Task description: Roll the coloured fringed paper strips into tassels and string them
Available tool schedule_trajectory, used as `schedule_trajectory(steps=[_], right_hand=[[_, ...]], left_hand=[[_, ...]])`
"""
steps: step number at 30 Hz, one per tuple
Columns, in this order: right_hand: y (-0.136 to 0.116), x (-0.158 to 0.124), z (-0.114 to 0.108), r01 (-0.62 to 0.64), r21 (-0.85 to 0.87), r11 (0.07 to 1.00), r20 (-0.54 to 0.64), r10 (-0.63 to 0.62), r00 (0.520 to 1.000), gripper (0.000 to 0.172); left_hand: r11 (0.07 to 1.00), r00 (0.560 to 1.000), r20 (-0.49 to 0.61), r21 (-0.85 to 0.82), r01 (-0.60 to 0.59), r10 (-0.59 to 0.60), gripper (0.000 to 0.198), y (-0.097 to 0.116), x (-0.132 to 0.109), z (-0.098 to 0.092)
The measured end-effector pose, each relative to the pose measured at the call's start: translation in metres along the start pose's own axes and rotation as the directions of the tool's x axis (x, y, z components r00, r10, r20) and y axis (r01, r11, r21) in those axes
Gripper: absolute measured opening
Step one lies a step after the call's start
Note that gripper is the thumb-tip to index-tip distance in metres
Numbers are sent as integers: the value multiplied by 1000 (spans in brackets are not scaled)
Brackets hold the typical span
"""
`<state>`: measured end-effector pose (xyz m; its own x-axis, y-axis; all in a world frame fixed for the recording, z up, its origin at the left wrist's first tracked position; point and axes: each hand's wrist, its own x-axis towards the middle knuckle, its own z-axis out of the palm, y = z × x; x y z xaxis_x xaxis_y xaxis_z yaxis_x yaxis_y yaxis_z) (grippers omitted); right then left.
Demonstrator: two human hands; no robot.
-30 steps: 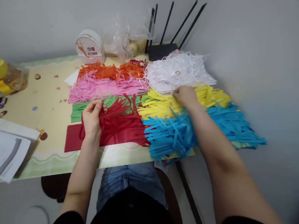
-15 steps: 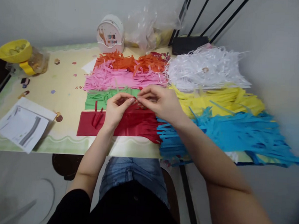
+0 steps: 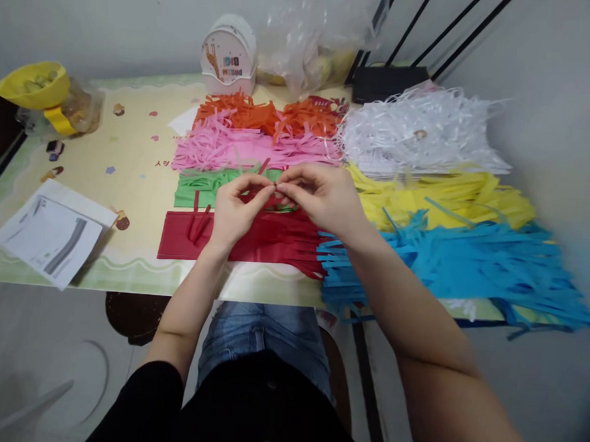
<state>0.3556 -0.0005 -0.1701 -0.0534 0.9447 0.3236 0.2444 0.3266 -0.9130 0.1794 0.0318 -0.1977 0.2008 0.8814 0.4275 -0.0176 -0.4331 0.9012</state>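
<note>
The left hand (image 3: 238, 209) and the right hand (image 3: 329, 198) meet in a narrow pinch on what seems a red strip (image 3: 276, 185), above the red fringe (image 3: 284, 234) on the table (image 3: 136, 121). The strip looks light, soft, perhaps easily torn; gentle hold near its ends should suit.
</note>
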Motion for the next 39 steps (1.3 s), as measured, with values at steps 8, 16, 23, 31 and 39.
schedule_trajectory(steps=[8, 16, 23, 31, 39], right_hand=[[14, 6, -2, -157, 188, 969, 110, 139, 984, 26], [15, 7, 4, -191, 231, 954, 120, 167, 979, 46], [8, -4, 20, -50, 266, 963, -54, 67, 996, 55], [-3, -8, 21, 38, 162, 986, -122, -19, 992, 44], [-2, -17, 38, 72, 144, 987, -162, -49, 986, 43]], left_hand=[[986, 997, 24, 146, -76, 73, 18, -1, -2, -2], [998, 999, 52, 54, 13, -16, 26, 7, 1, -8], [996, 993, -93, -67, 64, -70, 35, 9, -11, 6], [985, 995, 23, -141, 102, -100, 42, 17, -10, -12], [996, 996, -87, -93, 12, -20, 38, 19, -21, -9]])
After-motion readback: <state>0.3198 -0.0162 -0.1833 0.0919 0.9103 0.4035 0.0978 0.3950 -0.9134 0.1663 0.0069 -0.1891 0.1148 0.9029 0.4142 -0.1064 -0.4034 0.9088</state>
